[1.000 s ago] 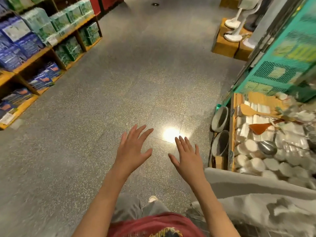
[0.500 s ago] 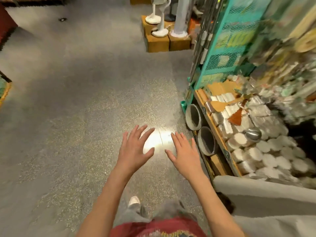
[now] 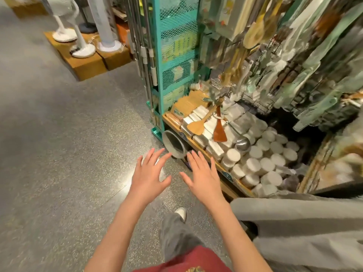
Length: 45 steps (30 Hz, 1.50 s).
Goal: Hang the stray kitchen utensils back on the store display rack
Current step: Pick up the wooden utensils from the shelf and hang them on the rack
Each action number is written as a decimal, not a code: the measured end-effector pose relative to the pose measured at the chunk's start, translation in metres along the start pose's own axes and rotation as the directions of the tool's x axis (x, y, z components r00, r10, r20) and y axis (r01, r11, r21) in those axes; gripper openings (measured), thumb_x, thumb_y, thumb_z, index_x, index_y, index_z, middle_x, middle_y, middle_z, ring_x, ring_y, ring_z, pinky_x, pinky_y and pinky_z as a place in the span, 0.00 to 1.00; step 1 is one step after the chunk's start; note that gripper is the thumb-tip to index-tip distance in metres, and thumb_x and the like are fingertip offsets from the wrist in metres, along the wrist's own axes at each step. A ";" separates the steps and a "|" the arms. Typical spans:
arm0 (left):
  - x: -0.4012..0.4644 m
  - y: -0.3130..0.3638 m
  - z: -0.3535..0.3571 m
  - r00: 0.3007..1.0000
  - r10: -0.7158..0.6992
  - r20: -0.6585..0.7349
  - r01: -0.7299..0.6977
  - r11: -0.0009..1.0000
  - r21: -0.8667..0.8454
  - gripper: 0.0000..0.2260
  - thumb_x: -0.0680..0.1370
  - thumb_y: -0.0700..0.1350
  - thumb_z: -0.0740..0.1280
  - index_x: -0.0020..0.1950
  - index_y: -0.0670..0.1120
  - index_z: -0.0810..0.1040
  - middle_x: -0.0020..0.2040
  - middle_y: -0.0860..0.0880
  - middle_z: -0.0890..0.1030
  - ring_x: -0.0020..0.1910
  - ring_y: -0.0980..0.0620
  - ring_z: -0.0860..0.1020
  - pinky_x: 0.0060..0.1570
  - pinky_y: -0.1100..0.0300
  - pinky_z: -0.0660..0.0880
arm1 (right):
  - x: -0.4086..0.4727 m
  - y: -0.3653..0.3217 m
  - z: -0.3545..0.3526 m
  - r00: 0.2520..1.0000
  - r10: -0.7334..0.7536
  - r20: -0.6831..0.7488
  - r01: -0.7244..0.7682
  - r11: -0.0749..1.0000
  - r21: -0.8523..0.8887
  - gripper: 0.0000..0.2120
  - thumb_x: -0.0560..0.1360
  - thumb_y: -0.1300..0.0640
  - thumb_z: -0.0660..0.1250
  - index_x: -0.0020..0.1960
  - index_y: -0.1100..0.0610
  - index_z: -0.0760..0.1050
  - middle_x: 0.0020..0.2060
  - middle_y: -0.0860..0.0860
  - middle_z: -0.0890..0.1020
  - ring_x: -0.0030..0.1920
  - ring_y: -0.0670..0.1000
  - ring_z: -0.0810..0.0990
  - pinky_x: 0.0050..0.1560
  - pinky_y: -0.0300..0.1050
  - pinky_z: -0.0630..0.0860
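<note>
Three stray utensils lie on white packs on the low wooden shelf (image 3: pixel 198 149): a pale wooden spatula (image 3: pixel 198 125), a dark brown spatula (image 3: pixel 220 130) and a steel ladle (image 3: pixel 242 143). Above them the display rack (image 3: pixel 275 46) carries many hanging packaged utensils, blurred. My left hand (image 3: pixel 149 174) and my right hand (image 3: pixel 202 174) hover over the floor in front of the shelf, fingers spread, holding nothing. Both are short of the utensils.
A teal mesh rack end (image 3: pixel 176 55) stands left of the shelf with metal poles (image 3: pixel 143 46) beside it. Grey round bins (image 3: pixel 174 144) sit under the shelf. White fan stands on wooden blocks (image 3: pixel 86 59) at the back. Grey fabric (image 3: pixel 304 228) lies at the right.
The view has swung right and closer to the rack, bringing the shelf and hanging utensils into view. Both hands stay spread and empty in front of me.
</note>
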<state>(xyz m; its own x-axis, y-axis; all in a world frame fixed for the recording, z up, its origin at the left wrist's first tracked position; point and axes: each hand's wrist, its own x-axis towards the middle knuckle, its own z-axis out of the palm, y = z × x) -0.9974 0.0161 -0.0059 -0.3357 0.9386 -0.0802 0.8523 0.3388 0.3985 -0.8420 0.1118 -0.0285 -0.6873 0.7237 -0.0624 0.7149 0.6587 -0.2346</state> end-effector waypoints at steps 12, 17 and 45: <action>0.209 0.044 0.007 0.954 0.256 0.156 -0.255 0.967 -0.026 0.27 0.76 0.57 0.61 0.73 0.61 0.57 0.76 0.56 0.55 0.76 0.55 0.47 0.75 0.47 0.44 | 0.134 0.104 -0.022 0.959 0.282 -0.003 -0.282 0.959 0.043 0.31 0.79 0.38 0.47 0.77 0.50 0.46 0.77 0.46 0.50 0.76 0.46 0.43 0.73 0.52 0.36; 0.286 0.051 0.031 0.916 0.316 0.246 -0.314 0.948 -0.048 0.27 0.76 0.57 0.61 0.74 0.61 0.56 0.76 0.57 0.55 0.76 0.56 0.46 0.75 0.48 0.44 | 0.180 0.134 -0.009 0.929 0.369 0.039 -0.371 0.922 0.106 0.31 0.79 0.39 0.48 0.77 0.48 0.45 0.77 0.44 0.49 0.76 0.45 0.43 0.73 0.50 0.35; 0.537 0.031 0.272 0.869 0.100 0.484 -0.004 0.981 -0.195 0.27 0.75 0.35 0.63 0.71 0.54 0.65 0.68 0.48 0.63 0.66 0.47 0.67 0.66 0.55 0.68 | 0.360 0.333 0.160 0.746 0.643 0.170 -0.663 0.695 0.278 0.28 0.78 0.49 0.61 0.75 0.54 0.58 0.72 0.49 0.65 0.71 0.52 0.63 0.71 0.46 0.59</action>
<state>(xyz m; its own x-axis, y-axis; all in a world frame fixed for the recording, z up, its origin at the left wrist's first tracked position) -1.0420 0.5484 -0.2849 -0.0123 0.8812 -0.4725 0.7590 0.3159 0.5693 -0.8719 0.5585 -0.2844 -0.0749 0.9290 -0.3623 0.9170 -0.0787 -0.3911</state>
